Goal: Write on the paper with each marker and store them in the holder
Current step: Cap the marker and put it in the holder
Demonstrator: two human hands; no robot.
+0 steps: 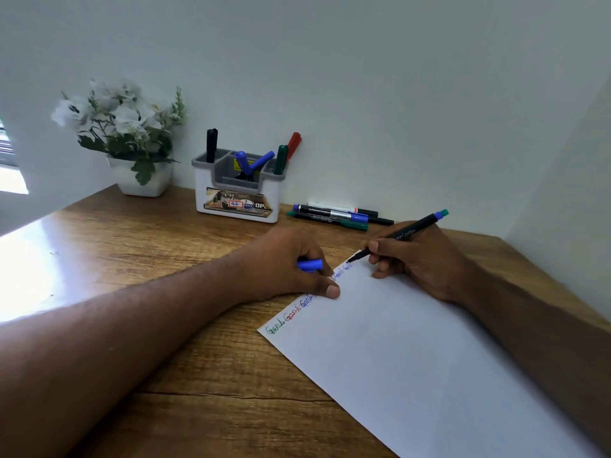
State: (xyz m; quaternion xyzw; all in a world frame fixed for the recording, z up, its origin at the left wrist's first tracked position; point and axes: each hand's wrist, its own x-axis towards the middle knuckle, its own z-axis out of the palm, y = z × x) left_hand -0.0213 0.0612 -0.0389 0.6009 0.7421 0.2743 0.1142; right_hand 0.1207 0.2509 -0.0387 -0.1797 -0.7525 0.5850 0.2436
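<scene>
Wooden desk (198, 375); marker (396, 238) on paper (413, 358)

We see everything from one wide-angle head-worn camera, looking forward and down across the wooden tabletop (198, 342) toward the corner where two pale walls (363, 77) meet. It sits close, with both forearms entering from the bottom edge.

"FABER-CASTELL" is printed in pale letters along the black marker (401, 235). On the label of the white holder (238, 193), "42" is handwritten in a red-edged box, beside the letters "OPE", which are cut off. The word "Gani" is written several times, in green, red and blue, along the top edge of the paper (413, 352).
</scene>
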